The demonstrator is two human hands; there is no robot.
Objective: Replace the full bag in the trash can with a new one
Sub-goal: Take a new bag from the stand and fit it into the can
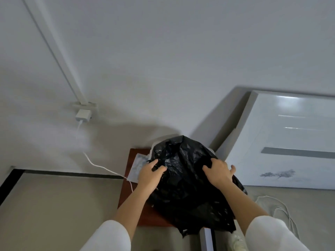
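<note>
- Black crinkled plastic, the trash bag [188, 178], fills the space between both hands and spills down toward the person, its lower edge hanging ragged below the wrists.
- Beyond the fingertips a pale rim of the trash can [154, 144] shows at the bag's far edge; the rest of the can is hidden.
- Outward from the left hand [149, 173] lies a red-brown board [130, 187] with a white cable [101, 166] crossing it, and open floor past that.
- Outward from the right hand [220, 172] a white cabinet [290, 142] stands near, leaving little room on that side.
- Both forearms reach forward, white sleeves [112, 236] pushed back near the elbows, palms down.
- Left fingers curl and pinch a fold of the bag's plastic.
- Right hand lies on the bag, fingers bent into the plastic, thumb spread outward; whether it truly grips a fold cannot be told.
</note>
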